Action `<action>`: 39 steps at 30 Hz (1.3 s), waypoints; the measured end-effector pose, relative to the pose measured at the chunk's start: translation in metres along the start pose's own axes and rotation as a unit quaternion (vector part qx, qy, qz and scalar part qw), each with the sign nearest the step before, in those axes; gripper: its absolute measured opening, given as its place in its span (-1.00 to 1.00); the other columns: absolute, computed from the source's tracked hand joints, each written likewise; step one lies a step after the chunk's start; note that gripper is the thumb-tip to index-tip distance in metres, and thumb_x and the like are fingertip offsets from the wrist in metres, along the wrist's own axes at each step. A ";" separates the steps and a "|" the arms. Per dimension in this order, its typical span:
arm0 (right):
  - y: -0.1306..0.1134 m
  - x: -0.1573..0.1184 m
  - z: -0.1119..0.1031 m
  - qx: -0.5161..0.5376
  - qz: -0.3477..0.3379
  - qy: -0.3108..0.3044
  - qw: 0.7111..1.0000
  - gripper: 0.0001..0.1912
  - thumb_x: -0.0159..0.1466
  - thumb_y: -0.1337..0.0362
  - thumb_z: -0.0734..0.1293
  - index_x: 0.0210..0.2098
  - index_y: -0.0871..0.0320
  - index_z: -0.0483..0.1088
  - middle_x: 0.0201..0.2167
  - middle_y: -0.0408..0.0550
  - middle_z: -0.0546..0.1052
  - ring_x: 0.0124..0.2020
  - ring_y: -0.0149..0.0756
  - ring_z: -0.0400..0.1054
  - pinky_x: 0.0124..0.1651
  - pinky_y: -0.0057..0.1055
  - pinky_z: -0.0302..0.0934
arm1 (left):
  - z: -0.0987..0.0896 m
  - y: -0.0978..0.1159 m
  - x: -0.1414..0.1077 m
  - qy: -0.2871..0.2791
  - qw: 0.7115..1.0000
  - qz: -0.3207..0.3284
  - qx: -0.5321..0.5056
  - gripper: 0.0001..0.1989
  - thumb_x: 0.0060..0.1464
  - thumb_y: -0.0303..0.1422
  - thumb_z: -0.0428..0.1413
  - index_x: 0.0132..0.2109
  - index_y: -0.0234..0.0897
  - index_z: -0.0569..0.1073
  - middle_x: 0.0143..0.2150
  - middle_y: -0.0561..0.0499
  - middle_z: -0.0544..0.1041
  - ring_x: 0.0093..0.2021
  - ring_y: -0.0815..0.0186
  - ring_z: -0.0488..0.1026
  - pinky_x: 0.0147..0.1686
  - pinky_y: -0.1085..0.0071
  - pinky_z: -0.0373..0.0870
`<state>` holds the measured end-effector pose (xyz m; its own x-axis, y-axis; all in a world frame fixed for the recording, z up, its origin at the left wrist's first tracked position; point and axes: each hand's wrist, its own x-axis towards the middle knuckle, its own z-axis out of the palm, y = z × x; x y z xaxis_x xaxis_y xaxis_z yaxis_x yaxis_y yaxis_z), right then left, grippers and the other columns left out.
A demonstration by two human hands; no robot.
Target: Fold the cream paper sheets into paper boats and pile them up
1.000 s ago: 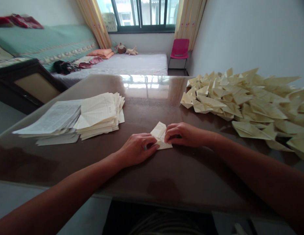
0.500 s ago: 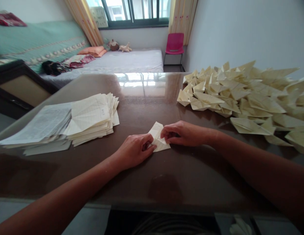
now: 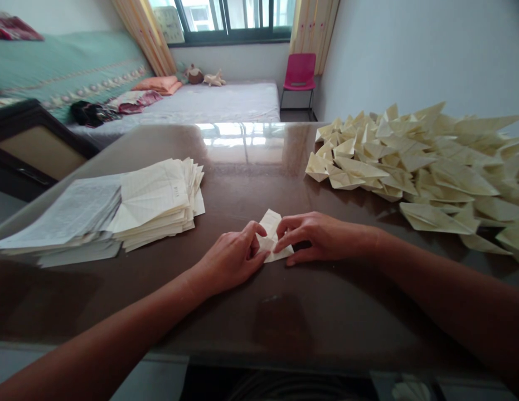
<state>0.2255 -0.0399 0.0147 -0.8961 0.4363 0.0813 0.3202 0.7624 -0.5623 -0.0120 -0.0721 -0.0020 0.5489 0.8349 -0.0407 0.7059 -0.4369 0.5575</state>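
A small piece of folded cream paper (image 3: 267, 225) lies on the brown table in front of me, creased into angled flaps. My left hand (image 3: 236, 256) grips its left side, with the thumb and curled fingers at the lower left edge. From the other side my right hand (image 3: 311, 236) holds the paper, fingertips pressed on its middle and the thumb at its lower right corner. Both hands cover parts of the folds.
To the left is a stack of cream paper sheets (image 3: 159, 200) beside printed sheets (image 3: 79, 209). A large heap of folded paper boats (image 3: 413, 156) spreads over the right. Beyond the glossy table (image 3: 242, 189) stand a bed (image 3: 229, 100) and a pink chair (image 3: 300, 72).
My right hand has shifted slightly down, its fingers reaching further onto the paper and its thumb moving to the lower corner. The left index finger has lifted a little.
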 end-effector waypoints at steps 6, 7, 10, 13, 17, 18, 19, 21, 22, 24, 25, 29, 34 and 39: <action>0.006 0.000 0.002 0.002 -0.009 -0.010 1.000 -0.64 0.27 0.12 0.31 0.04 0.02 0.44 -0.06 -0.04 0.44 -0.11 -0.34 0.38 -0.03 -0.46 0.18 | 0.000 0.003 -0.001 0.005 0.999 0.012 0.031 -0.79 0.17 -0.27 -0.02 -0.06 -0.19 0.23 -0.48 0.19 0.38 -0.52 0.40 0.34 -0.46 0.49 0.15; 0.007 0.000 0.002 0.004 -0.012 -0.012 1.000 -0.63 0.27 0.12 0.32 0.05 0.01 0.43 -0.06 -0.04 0.44 -0.11 -0.34 0.38 -0.03 -0.46 0.18 | 0.001 0.003 -0.002 0.004 0.999 0.015 0.040 -0.79 0.18 -0.27 -0.03 -0.06 -0.19 0.23 -0.49 0.19 0.38 -0.52 0.39 0.34 -0.46 0.49 0.15; 0.009 0.000 0.002 0.001 -0.019 -0.022 1.000 -0.61 0.28 0.11 0.31 0.08 0.01 0.41 -0.06 -0.04 0.43 -0.10 -0.34 0.36 -0.02 -0.46 0.18 | 0.001 0.003 -0.003 0.002 0.998 0.016 0.062 -0.79 0.19 -0.27 -0.05 -0.05 -0.19 0.23 -0.49 0.18 0.38 -0.50 0.37 0.36 -0.45 0.48 0.15; 0.009 -0.001 0.002 -0.014 -0.027 -0.032 0.999 -0.60 0.30 0.11 0.28 0.12 -0.03 0.38 -0.04 -0.03 0.42 -0.07 -0.32 0.35 0.00 -0.43 0.16 | 0.001 0.003 -0.005 0.006 0.996 0.014 0.085 -0.79 0.20 -0.27 -0.06 -0.03 -0.18 0.22 -0.47 0.17 0.40 -0.49 0.36 0.38 -0.44 0.47 0.15; 0.008 -0.001 0.001 -0.018 -0.036 -0.033 0.999 -0.57 0.29 0.13 0.29 0.15 -0.08 0.33 0.00 -0.04 0.41 -0.06 -0.31 0.34 0.02 -0.40 0.16 | 0.002 0.003 -0.005 0.004 0.994 0.007 0.111 -0.77 0.20 -0.26 -0.07 -0.01 -0.15 0.21 -0.43 0.15 0.43 -0.47 0.34 0.40 -0.43 0.46 0.15; 0.008 -0.001 0.001 -0.013 -0.034 -0.031 0.999 -0.57 0.29 0.14 0.29 0.15 -0.08 0.33 0.01 -0.04 0.40 -0.06 -0.32 0.35 0.02 -0.41 0.17 | 0.002 0.002 -0.005 0.004 0.994 0.006 0.113 -0.77 0.20 -0.25 -0.07 0.00 -0.15 0.20 -0.43 0.16 0.43 -0.47 0.34 0.40 -0.43 0.46 0.15; 0.008 -0.001 0.001 -0.005 -0.029 -0.024 0.999 -0.58 0.30 0.15 0.28 0.15 -0.07 0.33 0.02 -0.04 0.39 -0.07 -0.33 0.36 0.02 -0.41 0.17 | 0.001 0.002 -0.005 0.003 0.994 0.007 0.114 -0.77 0.20 -0.25 -0.07 0.00 -0.14 0.20 -0.44 0.16 0.43 -0.47 0.34 0.40 -0.43 0.46 0.14; 0.009 0.000 0.002 0.008 -0.010 -0.001 1.000 -0.60 0.33 0.20 0.24 0.16 -0.05 0.32 0.06 -0.02 0.37 -0.09 -0.35 0.37 0.02 -0.41 0.19 | 0.001 0.002 -0.005 0.004 0.994 0.008 0.113 -0.77 0.21 -0.25 -0.07 0.00 -0.14 0.20 -0.45 0.17 0.43 -0.47 0.34 0.41 -0.43 0.46 0.15; 0.010 0.000 0.003 0.010 0.001 0.014 1.000 -0.61 0.34 0.21 0.23 0.16 -0.04 0.31 0.08 -0.01 0.35 -0.08 -0.35 0.38 0.02 -0.41 0.20 | 0.000 0.003 -0.005 0.003 0.994 0.008 0.111 -0.77 0.21 -0.25 -0.08 0.00 -0.14 0.19 -0.44 0.17 0.43 -0.47 0.34 0.41 -0.43 0.46 0.15; 0.010 0.002 0.007 0.002 0.014 0.041 0.999 -0.61 0.34 0.23 0.22 0.15 -0.01 0.32 0.14 0.00 0.32 -0.02 -0.32 0.36 0.05 -0.38 0.20 | -0.001 0.004 -0.004 -0.003 0.994 0.006 0.106 -0.76 0.20 -0.26 -0.08 0.01 -0.14 0.18 -0.44 0.17 0.44 -0.46 0.34 0.41 -0.43 0.46 0.16; 0.009 0.003 0.009 -0.007 0.018 0.052 0.998 -0.61 0.33 0.24 0.23 0.14 0.00 0.32 0.17 0.00 0.30 0.02 -0.30 0.35 0.07 -0.36 0.19 | -0.002 0.004 -0.004 -0.007 0.995 0.002 0.102 -0.74 0.20 -0.26 -0.07 0.02 -0.15 0.17 -0.43 0.17 0.44 -0.46 0.34 0.41 -0.43 0.46 0.17; 0.006 0.007 0.017 -0.039 0.051 0.084 0.994 -0.66 0.34 0.29 0.20 0.09 0.05 0.33 0.13 -0.01 0.37 0.06 -0.27 0.33 0.08 -0.33 0.20 | -0.003 0.006 -0.004 -0.013 0.995 -0.008 0.095 -0.66 0.19 -0.27 -0.05 0.09 -0.15 0.12 -0.42 0.17 0.45 -0.46 0.34 0.42 -0.42 0.46 0.19; 0.004 0.010 0.021 -0.063 0.097 0.092 0.989 -0.72 0.32 0.28 0.22 0.02 0.07 0.34 0.02 -0.03 0.44 -0.05 -0.26 0.40 -0.01 -0.34 0.23 | 0.000 0.004 -0.004 -0.004 0.995 -0.003 0.097 -0.59 0.19 -0.27 -0.05 0.16 -0.12 0.07 -0.41 0.18 0.45 -0.46 0.35 0.41 -0.43 0.47 0.19; 0.003 0.011 0.021 -0.063 0.106 0.091 0.988 -0.74 0.31 0.28 0.24 -0.01 0.07 0.35 0.00 -0.03 0.44 -0.07 -0.26 0.40 -0.02 -0.33 0.23 | -0.001 0.004 -0.004 -0.006 0.996 -0.003 0.094 -0.59 0.18 -0.27 -0.04 0.16 -0.11 0.09 -0.42 0.18 0.45 -0.46 0.35 0.42 -0.43 0.48 0.19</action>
<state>0.2100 -0.0433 -0.0034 -0.7379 0.6630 0.1261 0.5411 0.6928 -0.4767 -0.0121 -0.0770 0.0012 0.5480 0.8347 -0.0538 0.7807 -0.4873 0.3913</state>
